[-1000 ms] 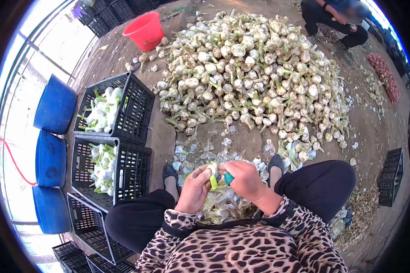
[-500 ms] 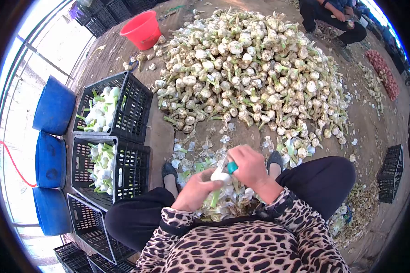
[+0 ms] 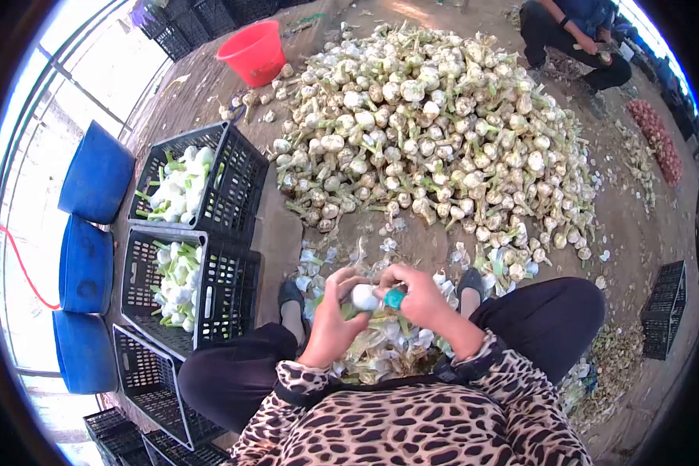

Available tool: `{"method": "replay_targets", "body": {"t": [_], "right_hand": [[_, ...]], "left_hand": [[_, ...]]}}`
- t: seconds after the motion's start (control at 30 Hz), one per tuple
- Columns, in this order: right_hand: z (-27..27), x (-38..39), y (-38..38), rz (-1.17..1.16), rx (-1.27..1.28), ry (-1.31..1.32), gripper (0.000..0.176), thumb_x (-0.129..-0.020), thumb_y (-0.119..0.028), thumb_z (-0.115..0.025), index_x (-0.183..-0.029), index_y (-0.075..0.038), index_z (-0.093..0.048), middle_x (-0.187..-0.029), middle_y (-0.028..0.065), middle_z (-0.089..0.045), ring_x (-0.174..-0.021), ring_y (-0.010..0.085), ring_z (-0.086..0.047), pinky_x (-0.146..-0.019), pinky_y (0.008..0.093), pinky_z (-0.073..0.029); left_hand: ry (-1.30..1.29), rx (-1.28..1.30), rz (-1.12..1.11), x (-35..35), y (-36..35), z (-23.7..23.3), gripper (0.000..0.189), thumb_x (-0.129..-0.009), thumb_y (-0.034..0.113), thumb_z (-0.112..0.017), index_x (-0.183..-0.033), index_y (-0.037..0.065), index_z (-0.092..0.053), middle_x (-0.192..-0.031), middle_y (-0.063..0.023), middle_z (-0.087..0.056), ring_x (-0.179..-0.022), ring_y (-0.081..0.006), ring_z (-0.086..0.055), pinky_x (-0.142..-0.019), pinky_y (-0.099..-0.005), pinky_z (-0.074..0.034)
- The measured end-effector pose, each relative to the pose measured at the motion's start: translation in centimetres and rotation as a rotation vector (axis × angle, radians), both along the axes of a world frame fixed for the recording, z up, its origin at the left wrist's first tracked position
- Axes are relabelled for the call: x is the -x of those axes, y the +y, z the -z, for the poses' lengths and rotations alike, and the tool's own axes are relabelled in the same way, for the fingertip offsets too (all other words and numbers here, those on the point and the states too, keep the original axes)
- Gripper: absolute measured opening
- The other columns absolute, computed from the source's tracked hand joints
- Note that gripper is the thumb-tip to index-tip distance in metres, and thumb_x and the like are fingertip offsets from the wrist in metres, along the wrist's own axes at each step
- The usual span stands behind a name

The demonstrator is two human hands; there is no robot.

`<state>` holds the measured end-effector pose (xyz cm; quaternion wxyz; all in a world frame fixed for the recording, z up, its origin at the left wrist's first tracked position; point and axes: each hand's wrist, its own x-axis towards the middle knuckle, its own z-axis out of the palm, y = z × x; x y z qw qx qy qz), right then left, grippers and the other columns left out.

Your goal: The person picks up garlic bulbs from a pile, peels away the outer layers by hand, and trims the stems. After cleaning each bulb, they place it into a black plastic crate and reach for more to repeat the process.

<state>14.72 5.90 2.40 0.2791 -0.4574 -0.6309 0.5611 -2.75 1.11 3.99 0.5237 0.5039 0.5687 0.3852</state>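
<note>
Between my knees, my left hand [image 3: 335,314] holds a white garlic bulb [image 3: 364,297], its fingers curved around the bulb's left side. My right hand [image 3: 421,299] is closed on a small green object [image 3: 394,297], just right of the bulb; what exactly it is cannot be made out. The right fingertips are close to the bulb. Below both hands lie loose peeled skins [image 3: 388,349] on the ground. Ahead is a large heap of garlic bulbs [image 3: 443,140] with stalks. Two black crates [image 3: 229,283] at the left hold cleaner white bulbs with green stems.
A red bucket [image 3: 254,54] stands behind the crates. Blue tubs [image 3: 85,264] line the left side. An emptier black crate [image 3: 151,373] is near my left knee. Another crate [image 3: 665,311] sits far right, below a red net sack [image 3: 655,140]. A person [image 3: 575,39] crouches at the upper right.
The bulb has turned in my left hand, so its round white side now shows and its green stem no longer does. Both hands have shifted slightly, and the camera view has moved a little.
</note>
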Motion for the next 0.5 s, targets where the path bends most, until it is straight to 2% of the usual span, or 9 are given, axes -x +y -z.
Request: {"method": "replay_targets", "body": {"t": [0.07, 0.13, 0.2, 0.23, 0.27, 0.3, 0.4, 0.47, 0.5], "right_hand": [[2.0, 0.2, 0.2, 0.078, -0.003, -0.103, 0.018, -0.076, -0.005, -0.058, -0.094, -0.004, -0.055, -0.088, 0.0155, -0.063, -0.081, 0.0327, -0.061, -0.068, 0.0388, -0.047], [6.3, 0.0, -0.1, 0.055, -0.107, -0.284, 0.025, -0.076, -0.002, -0.054, -0.1, -0.007, -0.054, -0.09, 0.0175, -0.064, -0.084, 0.0359, -0.061, -0.068, 0.0454, -0.046], [10.2, 0.0, -1.5, -0.196, 0.027, -0.543, 0.032, -0.075, -0.003, -0.05, -0.106, -0.007, -0.056, -0.094, 0.0182, -0.064, -0.087, 0.0378, -0.061, -0.074, 0.0472, -0.047], [13.6, 0.0, -2.7, -0.336, 0.029, -0.604, 0.031, -0.075, -0.006, -0.053, -0.106, -0.008, -0.057, -0.095, 0.0172, -0.064, -0.09, 0.0368, -0.06, -0.076, 0.0462, -0.047], [16.3, -0.1, -3.5, -0.481, 0.03, -0.664, 0.031, -0.075, -0.01, -0.055, -0.106, -0.008, -0.057, -0.096, 0.0163, -0.063, -0.093, 0.0358, -0.059, -0.078, 0.0452, -0.046], [16.9, -0.2, -3.5, -0.495, 0.044, -0.644, 0.03, -0.075, -0.009, -0.054, -0.104, -0.007, -0.058, -0.096, 0.0174, -0.063, -0.093, 0.0364, -0.059, -0.078, 0.0456, -0.046], [18.4, -0.1, -1.4, -0.478, 0.1, -0.594, 0.025, -0.074, -0.008, -0.052, -0.097, -0.005, -0.062, -0.096, 0.0193, -0.063, -0.093, 0.0375, -0.058, -0.079, 0.0453, -0.046], [19.6, -1.0, 1.5, -0.198, 0.013, -0.498, 0.023, -0.072, -0.008, -0.054, -0.093, -0.006, -0.064, -0.104, 0.0215, -0.06, -0.092, 0.0396, -0.057, -0.079, 0.0454, -0.046], [21.3, -1.5, 3.3, -0.032, -0.081, -0.597, 0.024, -0.071, -0.009, -0.056, -0.093, -0.007, -0.065, -0.109, 0.0226, -0.057, -0.093, 0.0405, -0.057, -0.08, 0.0458, -0.045]], "left_hand": [[-0.243, 0.022, -0.158, 0.9, 0.0, -0.3, 0.066, -0.069, -0.01, -0.063, -0.127, 0.001, -0.034, -0.117, -0.0126, -0.053, -0.108, -0.0178, -0.053, -0.09, -0.0294, -0.045], [-0.292, -0.042, -0.514, 3.6, 0.5, -0.9, 0.046, -0.073, -0.011, -0.059, -0.116, -0.001, -0.046, -0.11, -0.0107, -0.056, -0.097, -0.0172, -0.057, -0.087, -0.0282, -0.046], [-0.747, -0.288, -0.87, 10.2, -0.4, 2.2, 0.026, -0.092, 0.007, -0.047, -0.116, -0.004, -0.048, -0.109, -0.0137, -0.058, -0.096, -0.0232, -0.059, -0.084, -0.031, -0.051], [-0.759, -0.513, -1.068, 10.3, 0.4, -0.6, 0.027, -0.094, 0.016, -0.048, -0.111, -0.006, -0.048, -0.107, -0.0171, -0.056, -0.096, -0.0272, -0.059, -0.085, -0.0341, -0.053], [-0.942, -0.398, -1.277, 13.9, -0.1, 0.4, 0.038, -0.094, 0.027, -0.05, -0.112, -0.006, -0.044, -0.105, -0.0209, -0.054, -0.096, -0.0308, -0.059, -0.084, -0.0365, -0.055], [-1.147, -0.265, -1.345, 13.4, 0.0, -1.3, 0.046, -0.093, 0.034, -0.052, -0.114, -0.005, -0.04, -0.102, -0.0228, -0.053, -0.094, -0.0317, -0.059, -0.082, -0.0364, -0.056], [-0.916, -0.113, -1.11, 10.4, 0.1, 2.5, 0.042, -0.093, 0.037, -0.051, -0.114, 0.002, -0.042, -0.101, -0.0143, -0.056, -0.091, -0.0239, -0.059, -0.075, -0.0327, -0.054], [-0.82, 0.003, -0.988, 7.1, 0.4, 3.8, 0.03, -0.095, 0.025, -0.05, -0.116, 0.005, -0.044, -0.105, -0.0085, -0.055, -0.092, -0.0199, -0.058, -0.075, -0.0308, -0.05], [-0.771, 0.047, -0.902, 5.7, 0.6, 4.1, 0.026, -0.095, 0.018, -0.049, -0.118, 0.006, -0.044, -0.107, -0.0073, -0.054, -0.091, -0.0198, -0.057, -0.074, -0.0302, -0.049]]}}
